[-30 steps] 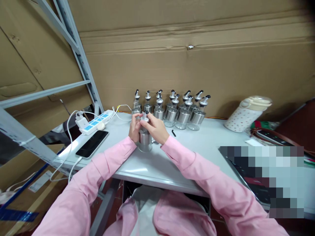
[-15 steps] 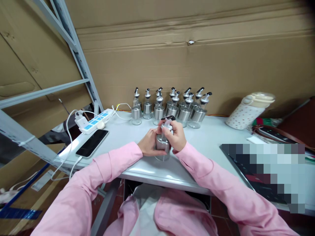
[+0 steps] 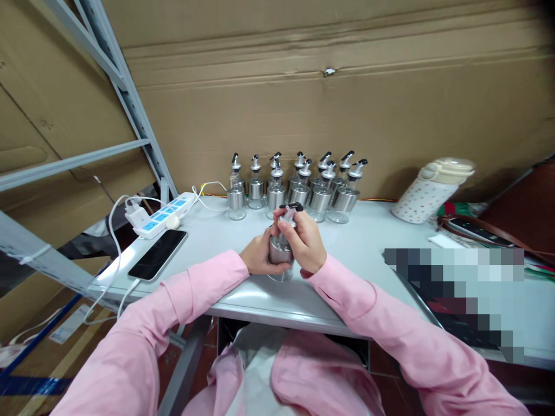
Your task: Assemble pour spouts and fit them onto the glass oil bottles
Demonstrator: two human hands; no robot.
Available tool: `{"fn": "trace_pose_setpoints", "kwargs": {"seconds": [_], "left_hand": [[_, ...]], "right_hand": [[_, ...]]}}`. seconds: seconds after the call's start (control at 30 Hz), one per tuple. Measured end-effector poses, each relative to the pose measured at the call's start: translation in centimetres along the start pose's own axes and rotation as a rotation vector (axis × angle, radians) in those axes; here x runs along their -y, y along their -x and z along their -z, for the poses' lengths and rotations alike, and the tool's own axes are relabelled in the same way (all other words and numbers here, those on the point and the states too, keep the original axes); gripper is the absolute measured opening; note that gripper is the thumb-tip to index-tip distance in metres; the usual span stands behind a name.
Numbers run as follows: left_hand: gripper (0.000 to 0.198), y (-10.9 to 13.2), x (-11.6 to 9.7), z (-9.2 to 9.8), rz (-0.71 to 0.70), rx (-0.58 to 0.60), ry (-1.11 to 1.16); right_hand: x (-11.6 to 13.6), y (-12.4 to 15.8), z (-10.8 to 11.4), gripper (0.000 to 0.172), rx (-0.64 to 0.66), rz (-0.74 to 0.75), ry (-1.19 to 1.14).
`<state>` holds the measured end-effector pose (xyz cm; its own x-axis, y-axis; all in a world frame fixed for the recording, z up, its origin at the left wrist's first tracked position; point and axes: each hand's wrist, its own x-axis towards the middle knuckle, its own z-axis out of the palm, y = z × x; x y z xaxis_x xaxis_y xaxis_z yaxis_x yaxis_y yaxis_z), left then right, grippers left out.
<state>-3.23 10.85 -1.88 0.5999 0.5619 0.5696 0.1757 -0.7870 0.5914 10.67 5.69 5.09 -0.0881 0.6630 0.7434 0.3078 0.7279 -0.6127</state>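
Note:
An oil bottle (image 3: 280,252) of clear glass with a steel band stands on the table near its front edge. My left hand (image 3: 259,254) is closed around the bottle's body from the left. At the top, my right hand (image 3: 309,240) grips the silver pour spout (image 3: 288,215), whose black flip lid points right. My fingers hide part of the bottle's neck. Behind it, similar oil bottles (image 3: 321,199) with steel bands and black-lidded spouts stand upright in a loose double row.
A phone (image 3: 158,255) on a charging cable and a white power strip (image 3: 167,215) lie at the left. At the right are a dotted white tumbler (image 3: 427,193), a brown bag (image 3: 520,214) and a partly pixelated dark flat object (image 3: 416,292). Cardboard (image 3: 260,104) backs the table.
The view has shifted slightly, so everything sits a little further left. Both hands keep their hold on the oil bottle and its spout.

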Motion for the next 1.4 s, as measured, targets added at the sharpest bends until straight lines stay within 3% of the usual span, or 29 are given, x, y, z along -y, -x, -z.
{"fn": "trace_pose_setpoints", "kwargs": {"seconds": [0.37, 0.5, 0.8, 1.0, 1.2, 1.3, 1.4], "left_hand": [[0.065, -0.2, 0.8, 0.1, -0.113, -0.057, -0.029], [0.069, 0.0, 0.7, 0.0, -0.141, -0.072, -0.010], [0.091, 0.1, 0.1, 0.5, -0.181, 0.053, -0.083], [0.084, 0.1, -0.4, 0.6, -0.270, 0.017, 0.024], [0.078, -0.4, -0.5, 0.6, -0.208, 0.077, 0.068], [0.084, -0.3, 0.0, 0.6, -0.180, 0.043, 0.052], [0.084, -0.2, 0.7, 1.0, -0.187, -0.059, 0.049]], "right_hand": [[-0.3, 1.1, -0.8, 0.032, -0.137, 0.174, 0.081], [-0.2, 1.4, -0.9, 0.030, -0.184, 0.144, 0.064], [0.1, 1.5, -1.0, 0.034, -0.182, 0.032, -0.145], [0.2, 1.9, -1.1, 0.036, -0.244, 0.005, -0.248], [1.4, 0.6, -1.0, 0.037, -0.334, -0.149, -0.461], [1.4, -0.1, -0.6, 0.036, -0.339, -0.163, -0.511], [0.8, -0.9, 0.4, 0.035, -0.425, -0.188, -0.486]]}}
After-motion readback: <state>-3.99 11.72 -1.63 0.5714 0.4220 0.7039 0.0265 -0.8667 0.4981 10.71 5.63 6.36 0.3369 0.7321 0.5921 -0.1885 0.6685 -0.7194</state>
